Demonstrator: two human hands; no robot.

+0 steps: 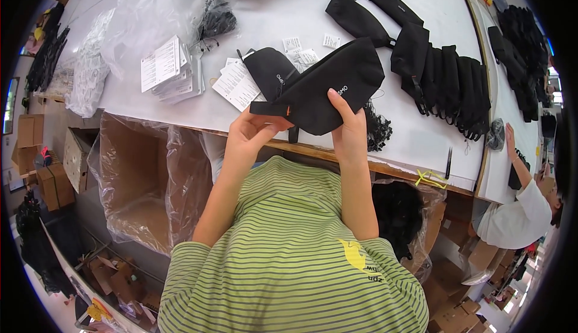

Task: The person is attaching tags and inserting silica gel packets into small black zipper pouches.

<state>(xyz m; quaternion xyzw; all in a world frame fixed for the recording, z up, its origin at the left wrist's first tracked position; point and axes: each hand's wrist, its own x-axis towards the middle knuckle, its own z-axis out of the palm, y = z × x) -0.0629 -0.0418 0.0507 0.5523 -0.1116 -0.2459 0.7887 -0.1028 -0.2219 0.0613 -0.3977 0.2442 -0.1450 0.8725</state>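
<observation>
Head view: left hand [250,135] pinches pouch [325,95] below strap [265,109]; right hand [350,127] grips pouch's lower edge; tags [236,86] beyond, on table [415,140].

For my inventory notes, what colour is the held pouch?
The pouch is black with white lettering, seen best in the head view.

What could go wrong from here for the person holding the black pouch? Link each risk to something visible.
The held pouch could sweep the loose white tags out of order, since it is so close to them.

The heap of black cords lies near the front edge of the table, so the right hand or its forearm might knock some off.
</observation>
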